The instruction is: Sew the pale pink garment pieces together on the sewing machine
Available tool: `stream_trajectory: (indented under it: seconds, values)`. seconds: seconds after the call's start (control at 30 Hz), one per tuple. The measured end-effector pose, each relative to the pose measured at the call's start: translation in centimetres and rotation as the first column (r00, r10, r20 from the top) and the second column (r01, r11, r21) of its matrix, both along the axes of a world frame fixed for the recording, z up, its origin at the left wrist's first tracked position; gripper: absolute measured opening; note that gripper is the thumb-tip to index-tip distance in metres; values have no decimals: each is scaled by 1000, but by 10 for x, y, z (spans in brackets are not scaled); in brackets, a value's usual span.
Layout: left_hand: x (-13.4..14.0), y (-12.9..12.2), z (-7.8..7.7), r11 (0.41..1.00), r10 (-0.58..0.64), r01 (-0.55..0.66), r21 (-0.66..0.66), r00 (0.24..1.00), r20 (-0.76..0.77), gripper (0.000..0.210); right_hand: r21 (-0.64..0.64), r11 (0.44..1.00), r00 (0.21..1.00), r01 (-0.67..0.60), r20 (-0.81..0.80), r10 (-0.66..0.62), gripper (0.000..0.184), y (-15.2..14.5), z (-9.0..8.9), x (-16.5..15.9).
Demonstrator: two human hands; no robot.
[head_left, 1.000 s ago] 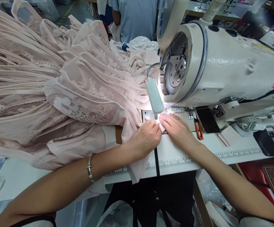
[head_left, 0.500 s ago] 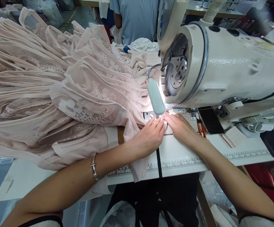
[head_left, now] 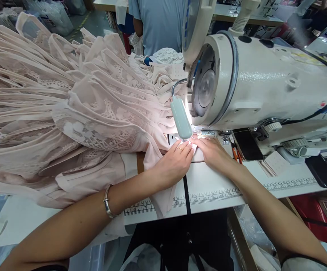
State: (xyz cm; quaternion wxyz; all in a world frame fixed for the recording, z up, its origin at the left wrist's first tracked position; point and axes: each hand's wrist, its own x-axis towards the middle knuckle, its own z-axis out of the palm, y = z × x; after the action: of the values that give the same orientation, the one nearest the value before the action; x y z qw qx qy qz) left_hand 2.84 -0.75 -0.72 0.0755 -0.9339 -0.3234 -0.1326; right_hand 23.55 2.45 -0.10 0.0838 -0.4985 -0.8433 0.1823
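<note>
At the sewing machine's (head_left: 259,75) needle area, under a lit pale green lamp (head_left: 181,118), a small piece of pale pink fabric (head_left: 197,155) lies on the bed. My left hand (head_left: 174,163), with a ring on one finger, has its fingers together on the fabric's left side. From the right, my right hand (head_left: 213,152) presses its fingertips on the same fabric, close to the left fingers. The lamp and fingers hide the needle and the seam. A big heap of pale pink lace garments (head_left: 101,109) spreads left of the machine, one end hanging below my left wrist.
Orange-handled snips (head_left: 235,150) and a dark phone (head_left: 248,145) lie right of my right hand. A fabric swatch (head_left: 275,163) and another dark phone (head_left: 321,171) are farther right. A printed ruler (head_left: 217,196) runs along the table's front edge. A person in a blue shirt (head_left: 163,26) is beyond.
The round mechanism in the machine's head, sharp before, is now blurred by turning. The whole view has shifted slightly, with the scene sitting farther left. Both hands stay at the needle area.
</note>
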Motion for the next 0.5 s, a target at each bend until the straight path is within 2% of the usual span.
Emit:
stream_trajectory:
  seconds: [0.17,0.37,0.5]
  values:
    - [-1,2,1,999,-9,9,-30,1000,11,38,35,999,1000,5,-18,-5,50,0,1,-2]
    - [-1,3,2,1000,10,-10,13,1000,6,40,15,1000,999,0,-35,1,40,-1,3,-3]
    - [-1,5,5,1000,17,-16,-11,1000,15,39,10,1000,1000,10,-28,-10,36,0,2,-2]
